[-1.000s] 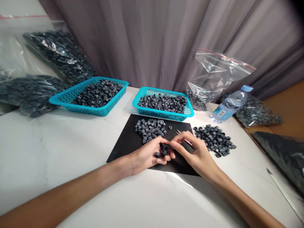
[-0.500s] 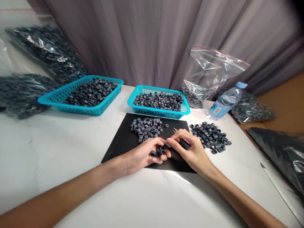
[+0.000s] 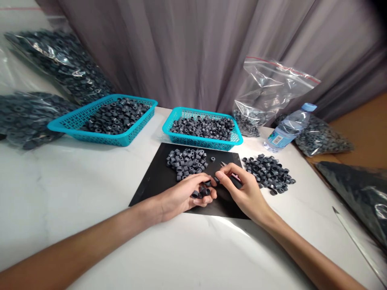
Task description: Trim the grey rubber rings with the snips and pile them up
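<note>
Several small dark grey ring-shaped caps (image 3: 202,193) lie cupped in my left hand (image 3: 193,189), whose fingers curl around them. Close beside it, my right hand (image 3: 238,183) pinches one dark cap (image 3: 216,179) between thumb and fingertips, a little apart from the left fingers. Both hands are over a black mat (image 3: 151,183). A pile of the same caps (image 3: 186,161) lies on the mat beyond my left hand, with a single cap (image 3: 213,159) to its right. Pointed metal tips of a tool (image 3: 223,164) show behind my right hand, which hides most of it.
Two blue baskets (image 3: 130,139) (image 3: 202,143) hold many caps behind the mat. Another heap of caps (image 3: 269,173) lies on the white table at right. A water bottle (image 3: 290,127) and bags of caps (image 3: 250,117) stand behind it; more filled bags (image 3: 33,117) are at left.
My right hand has drawn slightly away from my left fingers with a cap in its pinch. The caps in my left palm have shifted a little.
</note>
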Demonstrator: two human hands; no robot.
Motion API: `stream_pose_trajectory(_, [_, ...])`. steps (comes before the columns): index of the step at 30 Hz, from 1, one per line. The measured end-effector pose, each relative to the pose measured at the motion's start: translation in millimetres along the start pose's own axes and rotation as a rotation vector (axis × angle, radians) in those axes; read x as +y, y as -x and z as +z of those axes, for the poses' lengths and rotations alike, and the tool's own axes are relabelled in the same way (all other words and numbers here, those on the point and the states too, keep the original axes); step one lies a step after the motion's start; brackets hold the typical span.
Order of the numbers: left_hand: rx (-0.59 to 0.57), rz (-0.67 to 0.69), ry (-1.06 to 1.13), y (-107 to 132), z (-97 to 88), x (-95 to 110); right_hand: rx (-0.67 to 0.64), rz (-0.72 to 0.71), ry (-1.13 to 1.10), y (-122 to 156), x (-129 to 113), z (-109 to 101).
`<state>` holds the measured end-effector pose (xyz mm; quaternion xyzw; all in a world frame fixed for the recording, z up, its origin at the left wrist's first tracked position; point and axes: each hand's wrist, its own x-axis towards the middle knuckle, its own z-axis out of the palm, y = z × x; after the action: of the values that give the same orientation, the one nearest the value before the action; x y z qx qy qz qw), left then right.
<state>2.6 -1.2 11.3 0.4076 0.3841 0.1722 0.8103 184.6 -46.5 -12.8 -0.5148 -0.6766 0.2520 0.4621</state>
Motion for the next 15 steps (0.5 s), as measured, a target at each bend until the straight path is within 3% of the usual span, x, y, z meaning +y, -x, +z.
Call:
stream_pose_trajectory(8, [-0.103, 0.003, 0.142, -0.1, -3.3, -2.4, -0.017, -0.031, 0.056, 1.3, -0.9, 1.0])
stream_pose_trajectory(15, [-0.126, -0.095, 0.164, -0.8, -3.3, 1.5, 0.014, -0.049, 0.023, 2.7, 1.4, 1.9])
